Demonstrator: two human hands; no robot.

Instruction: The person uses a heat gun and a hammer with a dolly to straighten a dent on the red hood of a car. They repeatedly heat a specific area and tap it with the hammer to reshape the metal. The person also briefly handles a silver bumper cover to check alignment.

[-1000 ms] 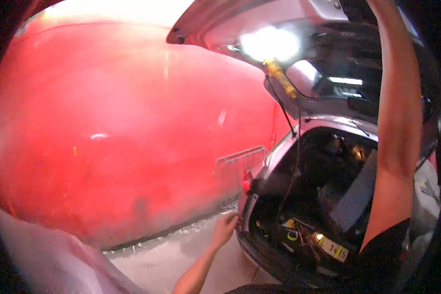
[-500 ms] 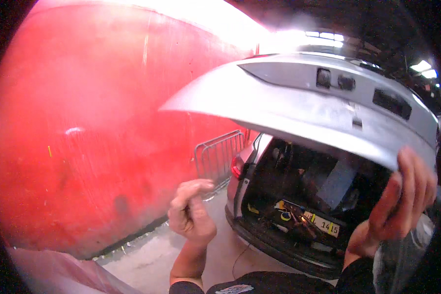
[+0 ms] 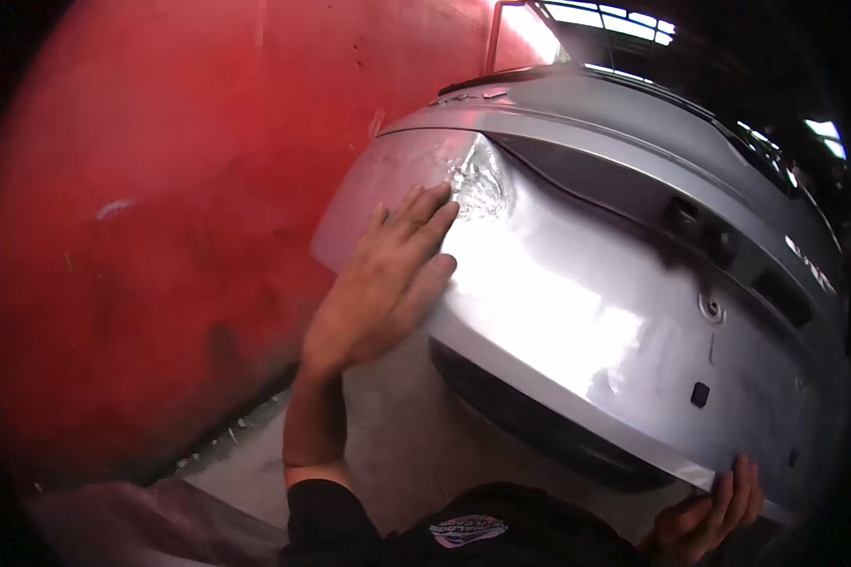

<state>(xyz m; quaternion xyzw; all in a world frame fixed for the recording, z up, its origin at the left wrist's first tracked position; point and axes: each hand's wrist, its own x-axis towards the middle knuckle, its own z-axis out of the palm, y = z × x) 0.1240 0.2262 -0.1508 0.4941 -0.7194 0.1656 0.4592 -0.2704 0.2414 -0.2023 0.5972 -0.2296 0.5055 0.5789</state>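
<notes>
In the head view the silver tailgate (image 3: 558,283) of a car slopes down in front of me, its cargo opening now hidden. A crumpled, shiny dent (image 3: 485,184) shows near its upper left corner. My left hand (image 3: 378,283) lies with fingers stretched out over the tailgate's left side, fingertips at the dent; it holds nothing. Down at the lower right, my right hand (image 3: 714,515) has its fingers bent over the tailgate's bottom edge. Its palm is partly out of sight.
A tall red wall (image 3: 161,236) rises close on the left. Below the tailgate is the dark rear bumper (image 3: 539,420), above grey floor (image 3: 388,425). Reddish-grey sheeting (image 3: 161,515) lies at the lower left.
The tailgate has come down from its raised position, covering the cargo opening. My left hand has gone from the air onto its panel. My right hand has moved down with the bottom edge.
</notes>
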